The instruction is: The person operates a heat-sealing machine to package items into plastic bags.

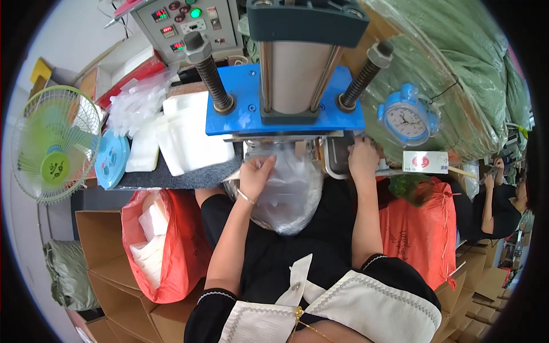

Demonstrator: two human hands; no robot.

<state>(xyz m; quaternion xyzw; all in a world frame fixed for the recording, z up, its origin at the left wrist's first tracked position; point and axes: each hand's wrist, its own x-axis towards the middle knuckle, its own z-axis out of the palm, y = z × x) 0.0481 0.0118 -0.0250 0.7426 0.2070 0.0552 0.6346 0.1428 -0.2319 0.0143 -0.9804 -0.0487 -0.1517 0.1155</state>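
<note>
My left hand (257,177) pinches the edge of a clear plastic bag (289,191) at the front of a press (289,80) with a blue plate. The bag hangs over a round, clear-plastic-lined container (280,223) at my lap. To the right, my right hand (364,157) is closed, its fingers curled downward beside a dark rectangular tray (338,155) with a pale rim. Whatever lies under those fingertips is hidden. Below the blue plate, the press's working gap is mostly out of sight.
White flat sheets (197,137) and clear plastic pieces (137,106) lie left of the press. A green fan (55,143) stands farther left. Red bags (186,246) flank my legs. A blue clock (407,117) and small white box (425,162) are at right; another person (492,206) sits beyond.
</note>
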